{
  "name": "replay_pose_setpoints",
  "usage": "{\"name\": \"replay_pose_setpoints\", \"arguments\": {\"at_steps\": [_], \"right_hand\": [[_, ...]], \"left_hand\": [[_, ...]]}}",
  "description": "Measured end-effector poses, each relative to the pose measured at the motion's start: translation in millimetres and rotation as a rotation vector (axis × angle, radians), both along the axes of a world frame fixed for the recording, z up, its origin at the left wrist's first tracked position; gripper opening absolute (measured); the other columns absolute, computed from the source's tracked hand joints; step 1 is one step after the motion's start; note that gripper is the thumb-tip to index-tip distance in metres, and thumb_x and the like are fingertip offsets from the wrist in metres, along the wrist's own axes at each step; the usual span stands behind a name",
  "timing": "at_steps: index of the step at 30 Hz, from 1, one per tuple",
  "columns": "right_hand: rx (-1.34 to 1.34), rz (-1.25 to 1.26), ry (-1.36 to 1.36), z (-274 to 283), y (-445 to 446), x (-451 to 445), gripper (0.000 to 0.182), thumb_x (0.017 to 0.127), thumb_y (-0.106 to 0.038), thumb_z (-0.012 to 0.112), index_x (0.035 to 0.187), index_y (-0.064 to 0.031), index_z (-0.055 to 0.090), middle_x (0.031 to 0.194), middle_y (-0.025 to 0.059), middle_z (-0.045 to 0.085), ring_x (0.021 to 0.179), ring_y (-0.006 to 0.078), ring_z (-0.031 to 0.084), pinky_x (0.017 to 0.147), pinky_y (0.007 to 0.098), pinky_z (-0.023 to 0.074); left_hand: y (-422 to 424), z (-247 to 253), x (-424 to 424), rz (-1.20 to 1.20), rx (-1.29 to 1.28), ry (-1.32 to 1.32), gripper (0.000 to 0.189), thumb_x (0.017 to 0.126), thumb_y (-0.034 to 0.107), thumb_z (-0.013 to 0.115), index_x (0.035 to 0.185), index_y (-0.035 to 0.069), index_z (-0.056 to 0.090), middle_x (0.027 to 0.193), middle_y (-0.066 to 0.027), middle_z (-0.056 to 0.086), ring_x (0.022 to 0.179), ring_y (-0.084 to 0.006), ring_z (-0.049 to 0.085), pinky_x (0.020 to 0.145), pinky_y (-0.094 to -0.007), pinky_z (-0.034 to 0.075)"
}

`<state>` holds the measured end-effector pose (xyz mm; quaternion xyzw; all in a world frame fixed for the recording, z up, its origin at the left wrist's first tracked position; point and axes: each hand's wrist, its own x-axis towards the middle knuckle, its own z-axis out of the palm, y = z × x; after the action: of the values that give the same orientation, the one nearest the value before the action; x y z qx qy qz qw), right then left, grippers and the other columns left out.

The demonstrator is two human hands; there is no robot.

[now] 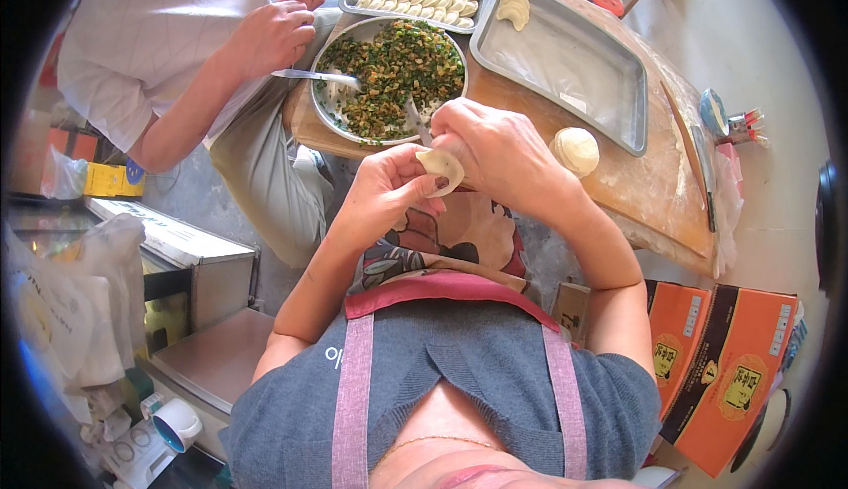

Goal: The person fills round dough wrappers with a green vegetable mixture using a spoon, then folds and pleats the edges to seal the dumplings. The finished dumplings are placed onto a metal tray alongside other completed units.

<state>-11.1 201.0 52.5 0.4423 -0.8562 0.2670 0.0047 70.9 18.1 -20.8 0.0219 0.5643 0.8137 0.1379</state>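
Note:
My left hand (391, 187) holds a pale dough dumpling (448, 169), curved into a half-moon, between thumb and fingers. Curled against its far edge is my right hand (487, 141), whose fingertips are partly hidden. A metal utensil (415, 118) slopes out of the filling towards my right hand; its lower end is hidden there. Just beyond both hands, a round white-rimmed bowl (322, 112) holds chopped green and brown filling (397, 65). A stack of round dough wrappers (575, 152) sits on the wooden table right of my right hand.
A metal tray (563, 85) holds a few dumplings (513, 10); another tray (411, 20) carries rows of them. A co-worker's hands (281, 25) are by the bowl, near a spoon (318, 77). A knife (703, 171) lies near the table's right edge. Orange boxes (735, 376) stand at lower right.

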Motion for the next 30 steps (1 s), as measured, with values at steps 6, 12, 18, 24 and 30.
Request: {"name": "replay_pose_setpoints", "arguments": {"at_steps": [6,12,18,24,30], "right_hand": [[0.077,0.346,0.326,-17,-1,-14,0.018,0.079,-0.018,0.071,0.091,-0.0084,0.061,0.090,0.0086,0.064,0.090,0.0299,0.068,0.074,0.0422,0.0543],[0.143,0.330,0.214,-9,4,-18,0.022,0.072,-0.019,0.074,0.087,-0.0091,0.060,0.085,0.0053,0.061,0.087,0.0263,0.065,0.075,0.0400,0.0532],[0.212,0.195,0.192,6,0,-8,0.027,0.072,-0.022,0.078,0.091,-0.0092,0.062,0.091,0.0076,0.064,0.090,0.0300,0.068,0.077,0.0421,0.0540],[0.038,0.263,0.223,-12,3,-12,0.024,0.083,-0.025,0.075,0.092,-0.0082,0.061,0.087,0.0106,0.066,0.085,0.0345,0.069,0.071,0.0467,0.0531],[0.057,0.130,-0.046,-14,9,-6,0.015,0.093,-0.019,0.064,0.091,-0.0053,0.059,0.082,0.0166,0.066,0.079,0.0388,0.066,0.071,0.0479,0.0513]], "left_hand": [[8,-4,-1,0.006,-0.111,0.082,0.029,0.098,0.004,0.064,0.126,-0.003,0.059,0.107,-0.0097,0.071,0.088,-0.0149,0.071,0.076,-0.0271,0.060],[12,1,-2,0.022,-0.068,0.089,0.023,0.097,0.007,0.066,0.118,-0.002,0.062,0.103,-0.0090,0.071,0.088,-0.0142,0.072,0.076,-0.0256,0.058],[17,4,0,0.065,0.025,0.116,0.019,0.099,0.006,0.062,0.115,-0.003,0.060,0.106,-0.0096,0.069,0.095,-0.0168,0.073,0.081,-0.0272,0.060],[19,3,0,0.091,0.018,0.143,0.014,0.102,0.004,0.055,0.113,-0.004,0.055,0.106,-0.0110,0.067,0.097,-0.0196,0.073,0.080,-0.0281,0.062],[25,9,5,0.188,0.015,0.154,0.012,0.103,0.005,0.052,0.113,-0.003,0.053,0.100,-0.0111,0.068,0.089,-0.0190,0.074,0.073,-0.0256,0.060]]}}
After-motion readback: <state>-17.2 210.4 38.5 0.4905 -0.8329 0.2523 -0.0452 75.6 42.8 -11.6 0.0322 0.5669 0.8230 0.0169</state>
